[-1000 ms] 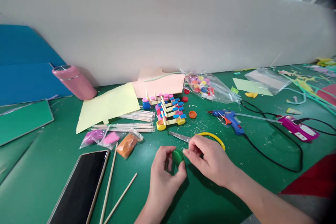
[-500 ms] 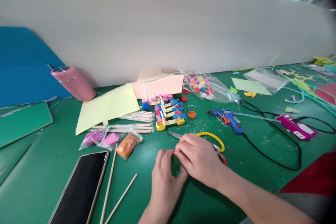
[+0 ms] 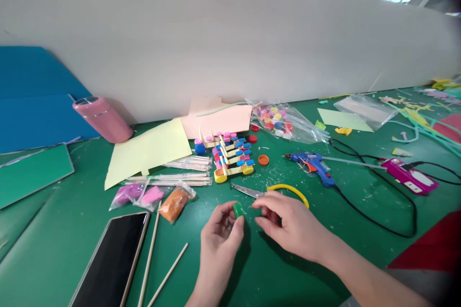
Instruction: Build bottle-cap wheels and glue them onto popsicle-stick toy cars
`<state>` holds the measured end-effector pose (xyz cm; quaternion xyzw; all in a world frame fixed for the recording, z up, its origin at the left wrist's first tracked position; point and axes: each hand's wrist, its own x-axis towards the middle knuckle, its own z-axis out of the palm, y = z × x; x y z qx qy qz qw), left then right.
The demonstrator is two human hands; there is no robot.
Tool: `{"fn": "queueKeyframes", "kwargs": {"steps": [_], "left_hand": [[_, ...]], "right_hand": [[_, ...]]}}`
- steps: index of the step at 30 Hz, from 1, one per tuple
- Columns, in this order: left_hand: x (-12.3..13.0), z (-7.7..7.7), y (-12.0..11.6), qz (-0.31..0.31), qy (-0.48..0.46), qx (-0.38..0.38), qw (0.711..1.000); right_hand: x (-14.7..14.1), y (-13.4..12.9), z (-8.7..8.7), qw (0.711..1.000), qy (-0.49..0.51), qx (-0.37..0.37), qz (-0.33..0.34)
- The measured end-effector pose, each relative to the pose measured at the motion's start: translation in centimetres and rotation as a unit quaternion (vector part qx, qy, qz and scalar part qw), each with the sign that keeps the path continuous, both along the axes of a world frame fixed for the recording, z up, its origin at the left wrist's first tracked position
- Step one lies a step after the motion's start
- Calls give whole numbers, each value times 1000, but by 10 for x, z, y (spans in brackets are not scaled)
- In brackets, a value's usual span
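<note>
My left hand pinches a small green cap between thumb and fingertips, held above the table. To its right is my right hand, thumb and forefinger apart, with nothing visible between them. Under and behind the right hand lie scissors with a yellow handle, their blades pointing left. Farther back stand several wooden-stick pieces with colored caps at their ends. An orange cap and two red caps lie beside these.
At right is a blue glue gun, its cord near a magenta power strip. A phone, sticks and bagged clay lie left. A pink bottle leans near the white wall. A bag of caps lies behind.
My hands have drawn apart, the right moving a little to the right. The green cap now shows in my left fingers, and the scissors' blades are more visible.
</note>
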<state>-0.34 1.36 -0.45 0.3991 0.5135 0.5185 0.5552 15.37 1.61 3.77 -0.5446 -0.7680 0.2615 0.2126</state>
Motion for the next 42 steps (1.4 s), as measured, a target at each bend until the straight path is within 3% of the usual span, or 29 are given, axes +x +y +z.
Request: {"fn": "queueKeyframes", "kwargs": {"steps": [3,13,17,24,30,42], "left_hand": [[-3,-1,0,-19,6,-1,1000],[-5,-7,1,-48,26,46,997],[-5,-4,-1,-80,-14,13,997],[-2,4,-2,-66,-66,-12,996],[-5,-6,1,-45,22,60,997],[-4,-8,2,-11,161,203,966]], "right_hand": [[-7,3,4,999,42,9,-11],[-16,5,11,997,14,66,24],[-19,8,5,995,-27,99,20],[-14,10,-9,993,-56,96,-24],[-12,4,-2,997,37,65,-26],[-15,5,3,998,47,43,2]]}}
